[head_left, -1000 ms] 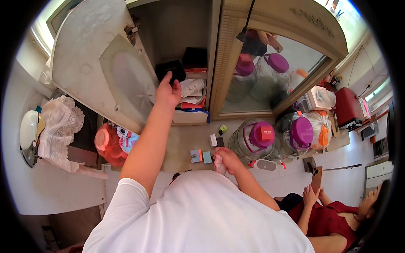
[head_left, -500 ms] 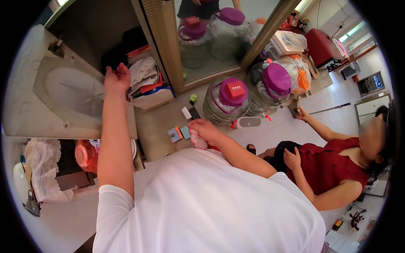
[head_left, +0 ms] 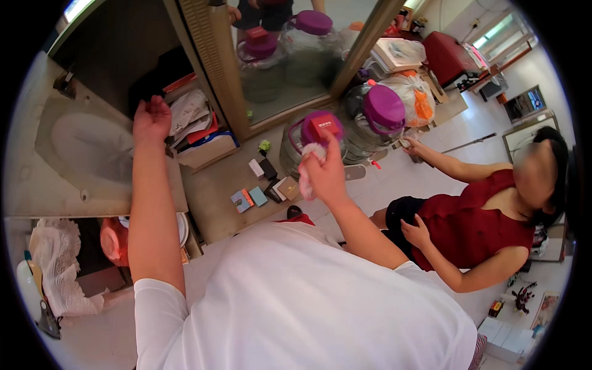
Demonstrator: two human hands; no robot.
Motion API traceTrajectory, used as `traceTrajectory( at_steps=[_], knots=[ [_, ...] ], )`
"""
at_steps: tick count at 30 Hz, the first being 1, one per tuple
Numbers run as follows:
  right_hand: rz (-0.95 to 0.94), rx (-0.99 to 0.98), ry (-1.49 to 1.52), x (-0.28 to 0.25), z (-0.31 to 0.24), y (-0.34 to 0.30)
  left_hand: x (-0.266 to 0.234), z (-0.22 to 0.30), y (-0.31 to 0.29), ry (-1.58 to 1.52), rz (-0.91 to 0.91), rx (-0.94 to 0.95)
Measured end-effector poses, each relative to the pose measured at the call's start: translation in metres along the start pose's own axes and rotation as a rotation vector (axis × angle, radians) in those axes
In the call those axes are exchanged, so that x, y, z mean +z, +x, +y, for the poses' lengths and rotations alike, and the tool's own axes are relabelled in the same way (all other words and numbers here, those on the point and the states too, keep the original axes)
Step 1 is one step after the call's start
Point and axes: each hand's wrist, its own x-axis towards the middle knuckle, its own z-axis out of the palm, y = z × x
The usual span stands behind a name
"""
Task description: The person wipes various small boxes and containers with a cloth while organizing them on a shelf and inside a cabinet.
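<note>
My left hand point(head_left: 152, 121) is raised at the edge of the open cabinet door point(head_left: 58, 179), fingers apart and loosely curled, with nothing seen in them. Beside it, papers and folders point(head_left: 190, 114) fill a box inside the cabinet. A pinkish-white cloth point(head_left: 305, 185) is bunched in my right hand point(head_left: 328, 177), which is closed on it with the index finger raised. That fingertip overlaps a small red box point(head_left: 322, 125) on the purple lid point(head_left: 307, 134) of a glass jar; I cannot tell whether they touch.
A second purple-lidded jar point(head_left: 383, 106) and filled plastic bags point(head_left: 414, 102) stand to the right. Several small boxes point(head_left: 242, 200) lie on the ledge point(head_left: 206, 213). A person in a red top point(head_left: 462, 231) stands at the right, one arm reaching toward the jars. A mirror point(head_left: 283, 74) rises behind.
My right hand has risen from near my waist to the front of the first jar, carrying the cloth. More small boxes show on the ledge. My left hand stays by the door.
</note>
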Motion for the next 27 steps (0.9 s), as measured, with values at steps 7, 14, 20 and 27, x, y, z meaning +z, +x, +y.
traceTrajectory(
  at_steps=[7, 14, 20, 27],
  knots=[
    [0.054, 0.039, -0.311, -0.040, -0.004, 0.042, 0.006, -0.002, -0.003, 0.081, -0.031, 0.007],
    [0.112, -0.025, -0.556, -0.041, 0.014, 0.040, 0.017, -0.006, -0.021, 0.178, -0.087, 0.042],
    [-0.181, 0.315, -0.294, -0.019, -0.014, 0.019, 0.001, -0.019, -0.051, 0.232, -0.078, 0.034],
    [-0.239, 0.235, -0.426, -0.002, 0.019, 0.002, -0.071, -0.088, -0.155, 0.770, -0.359, -0.139]
  ],
)
